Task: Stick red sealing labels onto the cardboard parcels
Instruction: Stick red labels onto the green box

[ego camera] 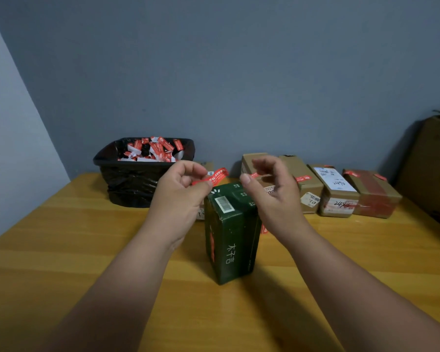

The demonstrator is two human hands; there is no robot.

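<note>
While my left hand (181,189) pinches the red label (215,176) just above the green parcel (233,232), my right hand (272,189) hovers beside it, fingers loosely curled, holding nothing I can confirm; probably ready to take the free end for sticking down.

A green box (233,235) stands on the wooden counter (61,250). Above it the left hand (181,191) pinches a red sealing label (214,176); the right hand (272,189) hovers just beside, fingers loosely curled. Far left, a black bin (137,181) holds label scraps. Far right, brown cardboard parcels (338,194) stand in a row.
</note>
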